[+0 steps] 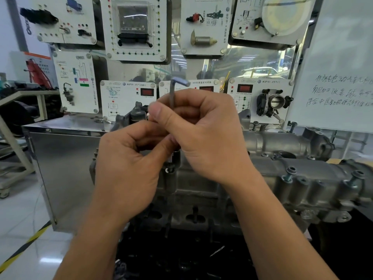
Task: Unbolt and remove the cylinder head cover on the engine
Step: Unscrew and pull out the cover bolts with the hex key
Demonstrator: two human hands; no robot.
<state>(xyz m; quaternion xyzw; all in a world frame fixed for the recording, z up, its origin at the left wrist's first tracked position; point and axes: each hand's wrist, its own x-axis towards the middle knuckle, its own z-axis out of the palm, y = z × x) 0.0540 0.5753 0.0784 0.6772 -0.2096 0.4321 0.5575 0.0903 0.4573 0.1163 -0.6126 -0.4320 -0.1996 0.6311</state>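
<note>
A grey cast-metal cover (282, 144) is seen lying across the top of the engine (193, 190). Two bolts (290, 173) along its near edge are raised, shanks exposed. An L-shaped hex key (172, 98) is held upright over the cover's left end, short arm uppermost.

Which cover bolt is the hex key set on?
The bolt under the hex key, leftmost; the raised bolts to the right carry no tool.

VW roundel on throttle-body panel (252, 98), 3 lines of handwritten Chinese on whiteboard (339, 67), panel captions too blurred
</note>
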